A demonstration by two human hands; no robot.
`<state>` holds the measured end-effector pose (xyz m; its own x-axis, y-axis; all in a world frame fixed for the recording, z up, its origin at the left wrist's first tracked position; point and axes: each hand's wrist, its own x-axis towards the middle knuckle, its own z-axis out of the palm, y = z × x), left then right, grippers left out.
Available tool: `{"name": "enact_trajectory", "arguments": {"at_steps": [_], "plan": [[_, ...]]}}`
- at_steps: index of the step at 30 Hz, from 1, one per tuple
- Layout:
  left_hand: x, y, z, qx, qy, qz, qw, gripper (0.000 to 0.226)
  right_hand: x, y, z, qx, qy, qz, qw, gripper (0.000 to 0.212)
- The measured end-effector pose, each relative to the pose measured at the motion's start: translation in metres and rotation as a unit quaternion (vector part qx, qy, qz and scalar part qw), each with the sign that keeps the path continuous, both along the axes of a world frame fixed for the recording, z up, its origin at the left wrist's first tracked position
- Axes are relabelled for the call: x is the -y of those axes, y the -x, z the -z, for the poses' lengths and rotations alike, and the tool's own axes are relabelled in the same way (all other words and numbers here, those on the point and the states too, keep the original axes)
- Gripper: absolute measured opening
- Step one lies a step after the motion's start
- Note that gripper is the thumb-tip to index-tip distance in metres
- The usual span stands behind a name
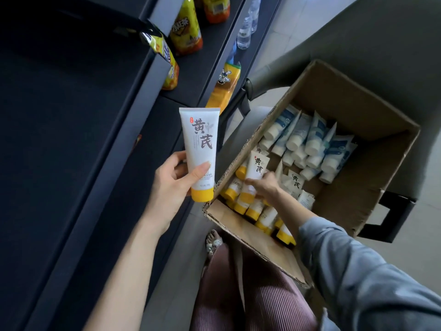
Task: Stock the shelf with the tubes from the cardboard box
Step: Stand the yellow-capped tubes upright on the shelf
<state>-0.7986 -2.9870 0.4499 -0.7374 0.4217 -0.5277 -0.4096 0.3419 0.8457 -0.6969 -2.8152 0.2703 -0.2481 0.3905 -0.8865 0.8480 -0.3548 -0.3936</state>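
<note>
The white tube with a yellow cap (199, 149) stands upright, cap down, in the left hand (175, 180). The thumb lies across its front and the fingers curl behind. It is held in the air between the dark shelf (71, 120) and the near left corner of the cardboard box (250, 242).

The right hand (266, 187) is down in the box, fingers closed round a second tube (254, 174) of the same kind. This one tilts up out of the yellow-capped tubes (260, 212) along the box's near left wall. Blue-and-white tubes (310, 139) fill the far side.

The step in hand looks like lifting out the second tube. Doing it well means drawing it straight up, clear of its neighbours and the box rim. Both tubes can then go cap down on a bare stretch of shelf, labels outward, apart from the yellow snack packets (186, 29) farther along.
</note>
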Motion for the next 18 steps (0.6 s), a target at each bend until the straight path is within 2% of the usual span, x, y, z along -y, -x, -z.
{"name": "enact_trajectory", "arguments": {"at_steps": [6,12,15,18], "plan": [[0.012,-0.004,-0.021,-0.027,-0.012,-0.022,0.999,0.041,0.001,-0.007,-0.027,-0.052,-0.001,0.035,0.998,0.046],[0.034,-0.013,-0.051,-0.078,-0.022,-0.072,0.994,0.044,-0.007,-0.005,-0.094,-0.203,0.040,0.072,0.976,0.024],[0.047,-0.016,-0.073,-0.090,-0.041,-0.097,0.990,0.040,-0.003,-0.002,-0.132,-0.253,0.054,0.083,0.962,0.038],[0.060,-0.021,-0.100,-0.124,-0.060,-0.094,0.986,0.038,0.011,0.002,-0.169,-0.315,0.051,0.082,0.944,0.033]]}}
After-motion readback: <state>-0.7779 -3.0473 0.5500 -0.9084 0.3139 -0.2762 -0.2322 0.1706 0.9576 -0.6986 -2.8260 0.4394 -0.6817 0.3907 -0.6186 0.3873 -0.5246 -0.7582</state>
